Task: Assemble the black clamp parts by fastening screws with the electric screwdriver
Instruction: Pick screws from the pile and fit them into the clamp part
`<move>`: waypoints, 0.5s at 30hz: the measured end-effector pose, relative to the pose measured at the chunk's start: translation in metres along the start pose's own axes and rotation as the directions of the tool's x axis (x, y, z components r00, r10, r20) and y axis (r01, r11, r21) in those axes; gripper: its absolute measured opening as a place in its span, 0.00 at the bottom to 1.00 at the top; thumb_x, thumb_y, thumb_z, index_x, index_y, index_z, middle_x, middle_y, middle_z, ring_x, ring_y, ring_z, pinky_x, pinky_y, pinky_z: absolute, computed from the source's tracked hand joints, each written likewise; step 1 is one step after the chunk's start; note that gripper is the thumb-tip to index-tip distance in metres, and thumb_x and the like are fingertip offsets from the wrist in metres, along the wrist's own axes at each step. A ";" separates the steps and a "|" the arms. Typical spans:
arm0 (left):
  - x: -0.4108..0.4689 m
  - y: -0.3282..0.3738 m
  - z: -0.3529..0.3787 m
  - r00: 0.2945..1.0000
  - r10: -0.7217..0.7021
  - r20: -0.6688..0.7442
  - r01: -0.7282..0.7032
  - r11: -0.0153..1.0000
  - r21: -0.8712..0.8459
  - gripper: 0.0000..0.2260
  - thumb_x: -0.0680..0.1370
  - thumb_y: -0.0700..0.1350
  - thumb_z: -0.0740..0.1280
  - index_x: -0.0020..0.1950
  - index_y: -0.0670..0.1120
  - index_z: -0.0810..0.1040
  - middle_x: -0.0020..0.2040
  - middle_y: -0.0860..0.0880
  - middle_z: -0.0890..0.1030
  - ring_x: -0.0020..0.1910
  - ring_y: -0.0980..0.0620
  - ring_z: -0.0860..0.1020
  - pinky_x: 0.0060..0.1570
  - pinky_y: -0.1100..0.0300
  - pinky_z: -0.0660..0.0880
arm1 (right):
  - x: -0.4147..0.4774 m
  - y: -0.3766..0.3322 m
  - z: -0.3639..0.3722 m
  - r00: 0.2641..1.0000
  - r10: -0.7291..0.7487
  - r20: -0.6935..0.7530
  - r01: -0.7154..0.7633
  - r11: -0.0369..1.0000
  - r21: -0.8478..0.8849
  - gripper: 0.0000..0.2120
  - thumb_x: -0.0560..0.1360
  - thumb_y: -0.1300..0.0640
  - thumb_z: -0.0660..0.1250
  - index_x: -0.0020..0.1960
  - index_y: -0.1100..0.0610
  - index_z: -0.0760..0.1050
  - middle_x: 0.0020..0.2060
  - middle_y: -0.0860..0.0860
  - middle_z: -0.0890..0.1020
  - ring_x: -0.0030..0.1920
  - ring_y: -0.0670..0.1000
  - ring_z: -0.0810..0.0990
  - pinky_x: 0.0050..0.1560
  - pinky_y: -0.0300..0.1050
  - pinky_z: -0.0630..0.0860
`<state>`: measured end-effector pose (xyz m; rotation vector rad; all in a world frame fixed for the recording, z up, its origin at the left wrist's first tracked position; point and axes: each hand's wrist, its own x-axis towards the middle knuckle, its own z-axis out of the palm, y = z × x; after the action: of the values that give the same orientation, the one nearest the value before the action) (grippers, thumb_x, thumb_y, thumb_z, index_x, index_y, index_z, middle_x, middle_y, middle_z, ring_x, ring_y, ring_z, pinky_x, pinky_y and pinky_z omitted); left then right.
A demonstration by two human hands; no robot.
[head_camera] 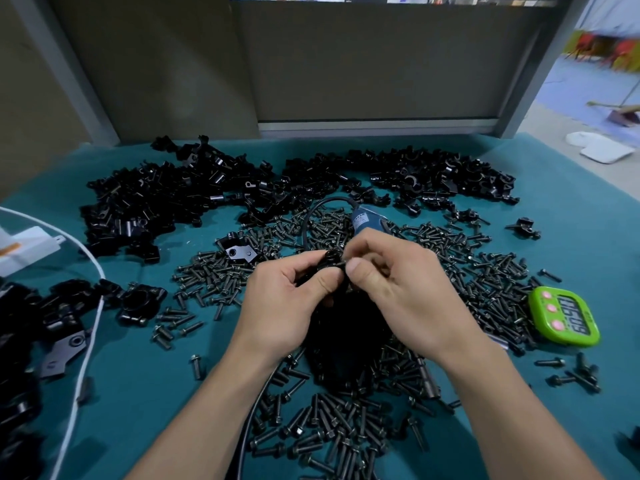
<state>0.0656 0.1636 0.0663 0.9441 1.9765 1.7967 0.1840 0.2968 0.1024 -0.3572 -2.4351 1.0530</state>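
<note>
Left hand (294,299) grips black metal clamp part (325,264); right hand (398,289) pinches what looks like a dark screw (341,264) into it. Next: blue electric screwdriver (363,221), 12 o'clock.

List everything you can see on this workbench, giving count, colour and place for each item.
table cloth: one, teal, covering the bench.
loose clamp parts: uncountable, black, two heaps along the far side.
screws: hundreds, dark, spread over the centre and near side.
electric screwdriver: one, blue, among the screws just beyond the hands.
timer: one, green with pink buttons, right side.
cord: one, white, curving down the left side.
box: one, white, left edge.
clamp pieces: several, black, near left.
held clamp part: one, black, between both hands.
left hand: one, grips the held clamp part.
right hand: one, pinches it from the right.
</note>
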 end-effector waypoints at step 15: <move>-0.003 0.004 0.002 1.000 0.021 0.004 -0.021 1.000 -0.004 0.14 0.70 0.53 0.76 0.49 0.72 0.84 0.45 0.59 0.88 0.40 0.60 0.85 0.43 0.61 0.81 | 0.005 -0.001 0.016 0.995 0.001 -0.100 -0.014 0.991 -0.130 0.22 0.85 0.48 0.60 0.33 0.49 0.64 0.25 0.45 0.70 0.32 0.49 0.72 0.31 0.39 0.64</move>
<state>0.0700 0.1635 0.0693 0.9699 1.9668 1.8077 0.1721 0.2886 0.0951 -0.4515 -2.4200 0.8597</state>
